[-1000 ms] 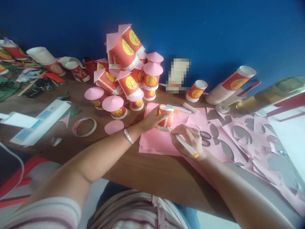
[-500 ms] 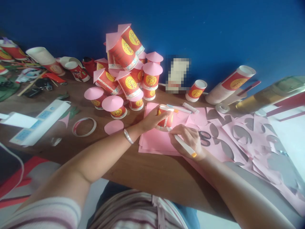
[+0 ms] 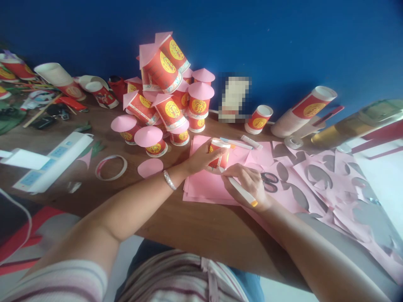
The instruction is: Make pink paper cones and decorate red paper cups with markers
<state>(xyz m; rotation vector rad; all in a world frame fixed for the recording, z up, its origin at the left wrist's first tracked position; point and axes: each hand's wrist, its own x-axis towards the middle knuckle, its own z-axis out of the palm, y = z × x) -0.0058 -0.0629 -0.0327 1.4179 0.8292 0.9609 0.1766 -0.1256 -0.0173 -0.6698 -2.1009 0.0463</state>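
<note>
A red paper cup [image 3: 219,153] with a yellow emblem stands upside down on a stack of pink paper [image 3: 204,184]. My left hand [image 3: 201,157] is wrapped round the cup's left side and holds it down. My right hand [image 3: 248,184] grips a white pen [image 3: 241,191] with an orange end. The pen's tip touches the paper at the cup's base on its near side. Black-handled scissors [image 3: 269,181] lie just right of my right hand.
A pile of red cups with pink cone lids [image 3: 170,105] stands behind. A pink paper disc [image 3: 150,167] and a tape ring [image 3: 111,167] lie to the left, beside a white power strip [image 3: 53,161]. Cut pink sheets [image 3: 330,184] cover the right. More cups [image 3: 258,119] stand by the blue wall.
My right hand and the pen have crept slightly left around the cup's base. My left hand and the cup have stayed put.
</note>
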